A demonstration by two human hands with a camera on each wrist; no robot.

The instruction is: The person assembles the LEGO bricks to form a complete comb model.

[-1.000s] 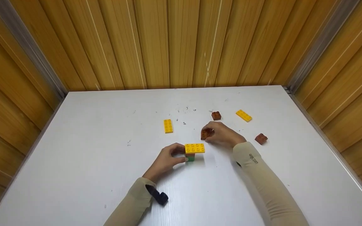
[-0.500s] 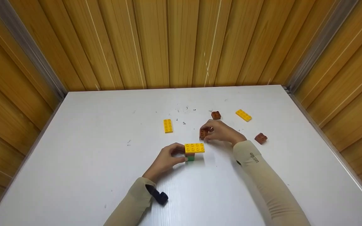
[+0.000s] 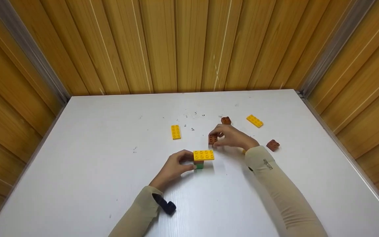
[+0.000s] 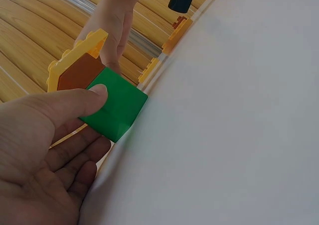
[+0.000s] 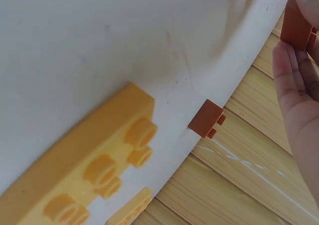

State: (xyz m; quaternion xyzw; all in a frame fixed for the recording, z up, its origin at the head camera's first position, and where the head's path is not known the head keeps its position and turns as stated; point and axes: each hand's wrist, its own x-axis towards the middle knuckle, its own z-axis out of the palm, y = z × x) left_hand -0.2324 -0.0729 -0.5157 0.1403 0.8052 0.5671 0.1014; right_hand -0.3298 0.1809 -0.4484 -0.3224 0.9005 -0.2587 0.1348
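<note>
My left hand (image 3: 176,163) holds a small stack between thumb and fingers, upright on the white table. The stack has a green block (image 4: 115,105) at the bottom, a brown block (image 4: 79,72) above it and a yellow eight-stud brick (image 3: 204,155) on top, jutting out to the right. Just behind and right of it, my right hand (image 3: 235,137) pinches a brown building block (image 3: 213,139), studs up in the head view. Part of that block is hidden by the fingers; the right wrist view shows the brown block's smooth side (image 5: 296,28).
A yellow brick (image 3: 175,132) lies left of the right hand, another yellow brick (image 3: 255,120) at the back right. Brown blocks lie behind the hand (image 3: 226,120) and right of the sleeve (image 3: 273,145). One more yellow brick (image 5: 75,155) is near the right cuff, mostly covered in the head view.
My right hand has shifted slightly back and left with the brown block, which has turned a little. A bit of yellow now shows beside the right cuff. The left hand stays put.
</note>
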